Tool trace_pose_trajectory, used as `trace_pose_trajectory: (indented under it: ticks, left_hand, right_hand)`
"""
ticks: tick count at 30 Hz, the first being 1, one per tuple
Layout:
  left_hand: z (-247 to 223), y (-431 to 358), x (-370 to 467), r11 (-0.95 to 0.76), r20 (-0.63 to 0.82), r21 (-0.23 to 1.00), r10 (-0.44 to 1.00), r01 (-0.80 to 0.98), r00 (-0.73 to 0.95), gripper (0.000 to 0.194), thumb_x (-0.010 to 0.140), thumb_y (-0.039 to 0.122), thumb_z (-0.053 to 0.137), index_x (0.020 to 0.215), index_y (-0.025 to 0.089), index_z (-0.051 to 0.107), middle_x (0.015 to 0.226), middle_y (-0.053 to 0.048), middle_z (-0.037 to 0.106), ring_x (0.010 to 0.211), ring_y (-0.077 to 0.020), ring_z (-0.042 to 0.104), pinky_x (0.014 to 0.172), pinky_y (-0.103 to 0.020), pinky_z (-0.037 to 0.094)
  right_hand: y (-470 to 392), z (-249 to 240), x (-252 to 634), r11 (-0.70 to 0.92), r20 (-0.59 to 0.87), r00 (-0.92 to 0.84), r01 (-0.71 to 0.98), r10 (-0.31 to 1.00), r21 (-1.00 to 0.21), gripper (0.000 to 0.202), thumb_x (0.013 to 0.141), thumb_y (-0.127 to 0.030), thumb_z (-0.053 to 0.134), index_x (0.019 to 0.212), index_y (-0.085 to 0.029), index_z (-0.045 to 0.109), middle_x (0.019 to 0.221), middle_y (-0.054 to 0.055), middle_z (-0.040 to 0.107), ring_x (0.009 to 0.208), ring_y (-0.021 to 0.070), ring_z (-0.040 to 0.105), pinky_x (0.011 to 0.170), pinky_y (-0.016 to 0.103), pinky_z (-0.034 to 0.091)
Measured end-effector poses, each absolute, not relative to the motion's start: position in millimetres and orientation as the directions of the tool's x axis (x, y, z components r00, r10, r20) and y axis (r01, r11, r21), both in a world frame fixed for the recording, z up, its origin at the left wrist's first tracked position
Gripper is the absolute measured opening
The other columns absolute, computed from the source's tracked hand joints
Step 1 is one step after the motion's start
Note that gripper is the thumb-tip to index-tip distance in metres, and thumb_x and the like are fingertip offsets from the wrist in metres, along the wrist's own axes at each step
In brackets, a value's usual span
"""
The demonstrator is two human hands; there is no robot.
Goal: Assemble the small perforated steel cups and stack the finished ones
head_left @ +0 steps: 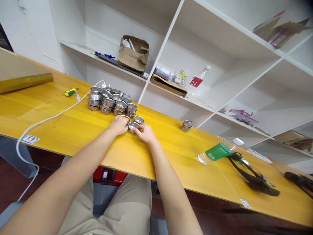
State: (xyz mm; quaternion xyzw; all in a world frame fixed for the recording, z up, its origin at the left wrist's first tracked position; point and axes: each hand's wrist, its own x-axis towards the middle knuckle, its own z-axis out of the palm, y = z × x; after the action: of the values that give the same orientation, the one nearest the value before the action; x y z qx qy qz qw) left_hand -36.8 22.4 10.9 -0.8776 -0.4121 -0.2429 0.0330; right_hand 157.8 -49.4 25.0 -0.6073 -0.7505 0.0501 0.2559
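Small round metal cups with perforated sides stand in several stacks (pixel 107 102) on the yellow table, just beyond my hands. My left hand (pixel 119 125) is closed on the edge of a metal cup (pixel 126 118) in front of the stacks; its fingertips are partly hidden. Between thumb and fingers, my right hand (pixel 146 133) grips the near side of another upright metal cup (pixel 132 128). Close behind that one, a third cup (pixel 139 119) stands on the table, nearly touching the right fingers.
A white cable (pixel 56 116) crosses the table at left, near a green-yellow screwdriver (pixel 70 92). Two stacked cups (pixel 186 126) stand at right. Further right lie a green-labelled bottle (pixel 218 151) and a black strap (pixel 254 181). White shelves (pixel 195 42) rise behind.
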Motion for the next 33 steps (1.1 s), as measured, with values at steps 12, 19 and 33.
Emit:
trace_pose_trajectory:
  ticks: [12,19,33]
  left_hand:
    - [8.9,23.5,-36.5,-0.655,0.446,0.153,0.714,0.74,0.54,0.014,0.087,0.023,0.055,0.092,0.019,0.068,0.096,-0.013,0.072,0.1,-0.031,0.065,0.098,-0.044,0.049]
    - [4.9,26.6,-36.3,-0.668,0.457,0.193,0.709,0.719,0.537,0.021,0.086,0.022,0.056,0.103,0.02,0.067,0.101,-0.011,0.073,0.103,-0.0302,0.065,0.098,-0.043,0.049]
    - [6.9,24.5,-35.4,-0.676,0.449,0.211,0.709,0.706,0.544,0.022,0.086,0.019,0.056,0.105,0.02,0.065,0.105,-0.011,0.074,0.104,-0.0307,0.067,0.095,-0.042,0.049]
  right_hand:
    - [-48.3,23.7,156.9,0.242,0.313,-0.12,0.89,0.942,-0.385,0.035,0.096,-0.051,0.061,0.09,-0.021,0.077,0.085,0.005,0.074,0.078,0.018,0.063,0.072,0.028,0.044]
    - [-47.1,22.1,157.3,0.246,0.319,-0.122,0.889,0.94,-0.386,0.034,0.096,-0.05,0.061,0.089,-0.021,0.077,0.084,0.005,0.073,0.077,0.0178,0.062,0.071,0.028,0.043]
    - [-46.7,21.8,158.4,0.236,0.304,-0.113,0.883,0.946,-0.406,0.033,0.096,-0.049,0.06,0.091,-0.022,0.078,0.086,0.005,0.074,0.079,0.0183,0.064,0.074,0.028,0.045]
